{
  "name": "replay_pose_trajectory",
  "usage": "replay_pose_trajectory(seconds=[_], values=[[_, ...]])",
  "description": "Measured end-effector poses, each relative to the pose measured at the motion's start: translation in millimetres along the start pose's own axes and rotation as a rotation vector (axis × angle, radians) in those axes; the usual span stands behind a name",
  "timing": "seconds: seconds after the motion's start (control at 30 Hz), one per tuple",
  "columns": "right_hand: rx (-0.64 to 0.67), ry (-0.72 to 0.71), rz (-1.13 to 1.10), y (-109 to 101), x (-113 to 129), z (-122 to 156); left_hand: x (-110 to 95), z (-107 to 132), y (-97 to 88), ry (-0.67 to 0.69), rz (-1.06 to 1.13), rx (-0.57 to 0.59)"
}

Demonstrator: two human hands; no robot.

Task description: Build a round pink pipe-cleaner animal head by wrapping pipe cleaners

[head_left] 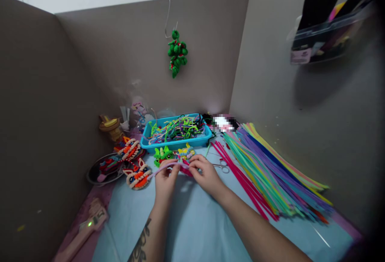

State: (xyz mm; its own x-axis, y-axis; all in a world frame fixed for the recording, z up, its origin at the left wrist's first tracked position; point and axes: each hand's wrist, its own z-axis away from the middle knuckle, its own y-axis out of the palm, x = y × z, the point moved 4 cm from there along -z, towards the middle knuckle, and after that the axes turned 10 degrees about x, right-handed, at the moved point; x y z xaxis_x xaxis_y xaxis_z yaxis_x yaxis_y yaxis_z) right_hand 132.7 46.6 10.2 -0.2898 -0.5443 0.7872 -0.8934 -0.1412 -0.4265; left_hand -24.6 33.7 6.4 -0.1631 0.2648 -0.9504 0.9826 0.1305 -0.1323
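Fingers pinched, my left hand (166, 176) grips a lilac pipe cleaner (156, 171) whose loose end sticks out to the left. My right hand (204, 172) is closed on a small magenta pipe-cleaner piece (185, 170), and the two hands almost meet there. How the lilac and magenta parts join is hidden by the fingers. Just beyond the hands sit a green pipe-cleaner figure (162, 156) and a yellow and blue one (185, 152). Scissors (223, 166) lie right of my right hand.
A blue tray (177, 145) of pipe-cleaner scraps stands behind. Long pipe cleaners (264, 170) spread at right. Orange fox-like figures (138, 177), a dark bowl (93, 174) and a pink glue gun (93, 222) are at left. Grey partitions (144, 53) enclose the table; a clear holder (325, 45) hangs right.
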Motion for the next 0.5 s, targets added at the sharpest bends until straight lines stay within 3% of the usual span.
replay_pose_trajectory(seconds=[0.1, 0.23, 0.37, 0.5], values=[[0.007, -0.023, 0.028, 1, 0, 0, 1, 0, 2.3, -0.095, 0.111, 0.029], [0.039, -0.04, -0.021, 1, 2, 0, 9, -1, 2.3, -0.188, 0.223, -0.014], [0.097, -0.057, -0.092, -2, 7, 0, 17, -3, 2.8, -0.245, 0.365, -0.008], [0.201, -0.083, -0.137, -7, 11, -1, 11, -2, 5.7, -0.269, 0.433, 0.041]])
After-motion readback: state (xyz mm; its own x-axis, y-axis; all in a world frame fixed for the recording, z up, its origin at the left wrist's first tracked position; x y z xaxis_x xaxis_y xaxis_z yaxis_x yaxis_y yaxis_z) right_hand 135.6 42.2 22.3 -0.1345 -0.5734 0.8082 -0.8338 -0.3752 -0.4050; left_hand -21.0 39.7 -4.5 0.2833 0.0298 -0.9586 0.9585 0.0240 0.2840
